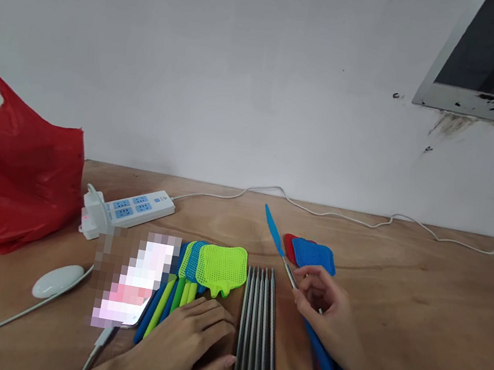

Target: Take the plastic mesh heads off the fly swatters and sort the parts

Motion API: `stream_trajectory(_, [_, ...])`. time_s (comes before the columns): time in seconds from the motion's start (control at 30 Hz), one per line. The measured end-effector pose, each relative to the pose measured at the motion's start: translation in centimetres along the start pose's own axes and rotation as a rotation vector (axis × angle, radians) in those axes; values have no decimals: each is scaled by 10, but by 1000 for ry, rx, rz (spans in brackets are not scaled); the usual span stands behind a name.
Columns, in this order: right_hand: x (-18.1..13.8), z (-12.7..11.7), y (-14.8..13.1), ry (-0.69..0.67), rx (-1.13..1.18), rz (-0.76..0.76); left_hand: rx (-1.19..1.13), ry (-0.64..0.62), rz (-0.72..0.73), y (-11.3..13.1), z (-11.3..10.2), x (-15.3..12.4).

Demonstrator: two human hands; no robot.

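My right hand (325,307) is closed in a pinch on a thin metal rod with a blue plastic tip (274,231), which points up and to the left above the table. Beneath and behind that hand lie blue and red fly swatters (314,254), their blue handles running under my wrist. My left hand (183,346) rests flat with fingers stretched, touching the handles of green and blue fly swatters (220,266). A row of several metal rods (258,321) lies between my two hands.
A red plastic bag (6,168) stands at the left. A white power strip (128,210) lies behind the swatters, its cable (319,210) running along the wall. A white mouse-like device (58,280) and a blurred-out item (134,283) lie near my left hand on the wooden table (445,309).
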State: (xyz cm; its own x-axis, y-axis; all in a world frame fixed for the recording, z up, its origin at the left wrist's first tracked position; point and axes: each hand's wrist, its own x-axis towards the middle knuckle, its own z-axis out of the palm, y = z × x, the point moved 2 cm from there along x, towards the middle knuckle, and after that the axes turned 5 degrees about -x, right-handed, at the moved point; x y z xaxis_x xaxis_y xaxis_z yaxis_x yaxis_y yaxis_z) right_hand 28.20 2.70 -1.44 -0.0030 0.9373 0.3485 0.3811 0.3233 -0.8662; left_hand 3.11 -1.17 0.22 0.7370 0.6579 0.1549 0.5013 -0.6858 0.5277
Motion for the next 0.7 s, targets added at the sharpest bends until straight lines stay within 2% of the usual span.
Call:
stream_trajectory(0.1, [3, -2, -4, 24, 303, 195, -2, -1, -6, 0, 0, 0])
stream_trajectory(0.2, [3, -4, -8, -17, 546, 387, 6, -3, -14, 0, -1, 1])
stream_trajectory(0.33, [0, -3, -13, -127, 684, 554, 8, 16, -7, -1, -3, 2])
stream_trajectory(0.5, [-2, 2, -12, -173, 747, 634, -27, 88, -4, -2, -5, 2])
stream_trajectory(0.7, [-4, 8, -7, -150, 856, 593, -153, 186, -80, -2, -7, -1])
